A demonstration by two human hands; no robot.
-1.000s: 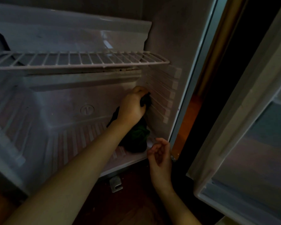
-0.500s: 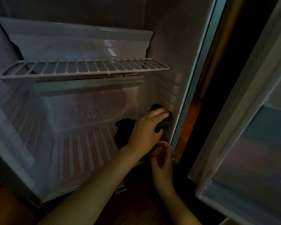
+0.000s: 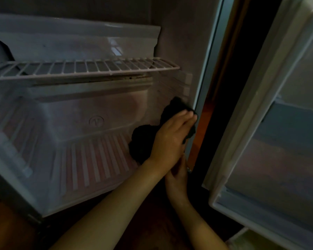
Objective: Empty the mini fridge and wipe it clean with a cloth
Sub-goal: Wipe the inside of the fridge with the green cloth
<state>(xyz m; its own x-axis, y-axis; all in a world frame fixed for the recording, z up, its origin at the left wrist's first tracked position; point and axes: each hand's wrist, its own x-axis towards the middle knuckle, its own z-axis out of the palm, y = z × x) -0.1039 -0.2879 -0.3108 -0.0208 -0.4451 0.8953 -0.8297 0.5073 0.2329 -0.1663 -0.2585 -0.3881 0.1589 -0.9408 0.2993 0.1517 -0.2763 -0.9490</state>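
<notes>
At centre right, left hand (image 3: 172, 138): fingers straight, pressing dark cloth (image 3: 145, 141) on mini fridge (image 3: 173, 42) side wall.
right hand (image 3: 177, 177): just below, fingers hidden, grip unclear.

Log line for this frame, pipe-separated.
phase: wipe mini fridge right inner wall | left hand: flat on dark cloth, near front edge | right hand: low at corner, partly hidden | wire shelf: in place
</notes>
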